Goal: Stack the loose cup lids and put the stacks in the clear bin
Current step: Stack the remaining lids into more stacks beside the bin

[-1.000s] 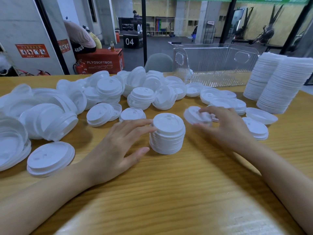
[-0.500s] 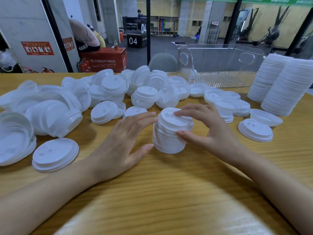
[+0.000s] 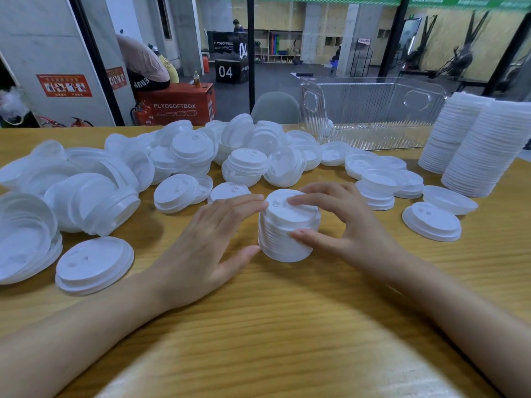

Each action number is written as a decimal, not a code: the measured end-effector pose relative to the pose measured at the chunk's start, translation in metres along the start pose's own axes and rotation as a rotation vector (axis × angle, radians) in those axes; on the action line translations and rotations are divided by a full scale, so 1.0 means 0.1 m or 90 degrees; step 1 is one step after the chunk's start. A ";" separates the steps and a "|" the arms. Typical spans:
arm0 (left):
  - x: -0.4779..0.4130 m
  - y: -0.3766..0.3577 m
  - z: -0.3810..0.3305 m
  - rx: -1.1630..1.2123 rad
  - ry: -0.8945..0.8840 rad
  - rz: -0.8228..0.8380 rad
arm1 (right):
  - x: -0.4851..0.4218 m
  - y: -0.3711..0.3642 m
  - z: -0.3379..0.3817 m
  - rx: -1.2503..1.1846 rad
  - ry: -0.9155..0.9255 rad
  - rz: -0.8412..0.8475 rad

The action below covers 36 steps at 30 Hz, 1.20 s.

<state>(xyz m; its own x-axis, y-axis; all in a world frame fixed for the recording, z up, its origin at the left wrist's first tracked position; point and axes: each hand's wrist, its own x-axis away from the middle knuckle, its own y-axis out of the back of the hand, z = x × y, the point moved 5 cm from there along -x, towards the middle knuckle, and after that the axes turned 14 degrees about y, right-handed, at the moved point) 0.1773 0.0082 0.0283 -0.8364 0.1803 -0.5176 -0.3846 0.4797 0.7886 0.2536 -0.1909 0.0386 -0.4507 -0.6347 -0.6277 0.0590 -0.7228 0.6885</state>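
Head view. Our right hand (image 3: 350, 225) gripped the short stack (image 3: 287, 228) of lids, fingers over its top and thumb on its side. Our left hand (image 3: 201, 248), fingers nearly straight, steadied it from the other side. Beyond both hands lay many loose lids (image 3: 178, 159). Far beyond the right hand stood the clear bin (image 3: 370, 116), with no stacks visible inside it, and two tall stacks (image 3: 471, 145) stood beside it. We judged most of the task unfinished.

White lids (image 3: 288, 225), wood-grain table (image 3: 287, 326)
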 end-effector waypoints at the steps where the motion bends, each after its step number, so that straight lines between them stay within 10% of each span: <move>1: 0.00 0.00 0.01 0.001 0.004 -0.003 | 0.01 0.01 0.00 0.001 0.002 0.002; 9: -0.08 0.07 0.29 -0.006 0.159 -0.102 | 0.04 0.11 0.00 0.019 0.048 0.000; 18: -0.14 -0.16 0.43 -0.209 0.325 0.120 | 0.07 0.10 0.04 0.040 0.078 -0.001; 36: -0.15 -0.03 0.47 -0.051 0.417 0.021 | 0.21 0.13 0.05 0.108 0.129 -0.011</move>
<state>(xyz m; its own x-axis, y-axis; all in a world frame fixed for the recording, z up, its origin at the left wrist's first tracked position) 0.2094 0.0445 0.0178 -0.9029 -0.3786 -0.2037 -0.3619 0.4134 0.8356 0.2405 -0.2124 0.0355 -0.2614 -0.6764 -0.6886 -0.1050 -0.6893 0.7168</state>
